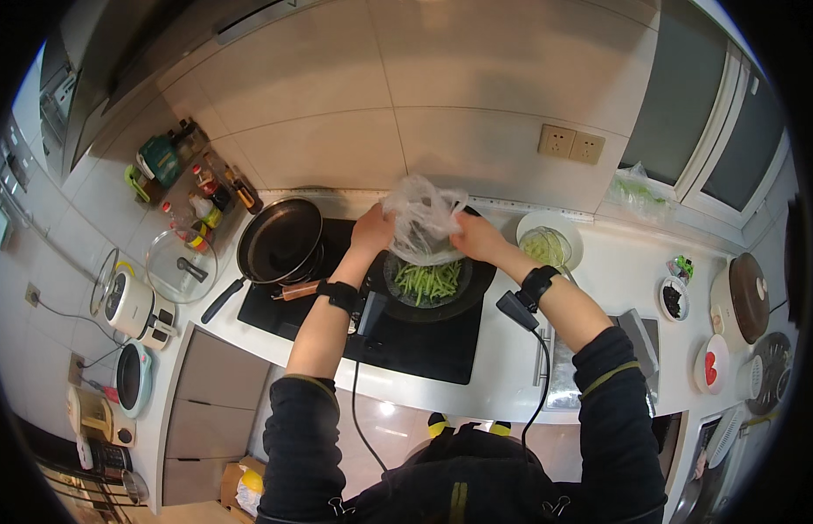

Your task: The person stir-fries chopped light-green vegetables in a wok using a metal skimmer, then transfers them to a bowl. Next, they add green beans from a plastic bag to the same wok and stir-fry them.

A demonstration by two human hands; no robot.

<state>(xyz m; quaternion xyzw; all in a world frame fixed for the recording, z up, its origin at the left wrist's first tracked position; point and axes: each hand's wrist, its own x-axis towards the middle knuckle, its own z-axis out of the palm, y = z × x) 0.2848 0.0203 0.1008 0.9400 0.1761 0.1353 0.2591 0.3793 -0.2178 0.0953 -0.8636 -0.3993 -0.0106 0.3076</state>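
Between my two hands hangs a clear plastic bag [422, 219], crumpled and gripped at both sides. My left hand [372, 230] has its left side, and my right hand [477, 237] its right side. Just below the bag, cut green vegetable pieces [429, 283] fill a round bowl [398, 298], which sits within a dark wok [416, 314] on the black cooktop [419, 360]. The bag hides the far part of the bowl. Whether anything is inside the bag I cannot tell.
A frying pan [282, 239] occupies the left burner, its handle jutting toward me. At right stands a white bowl [573, 243] with a strainer of pale shreds [542, 247]. A glass lid [182, 265] and sauce bottles [211, 187] are at left. Farther right is a bowl of dark pieces [672, 301].
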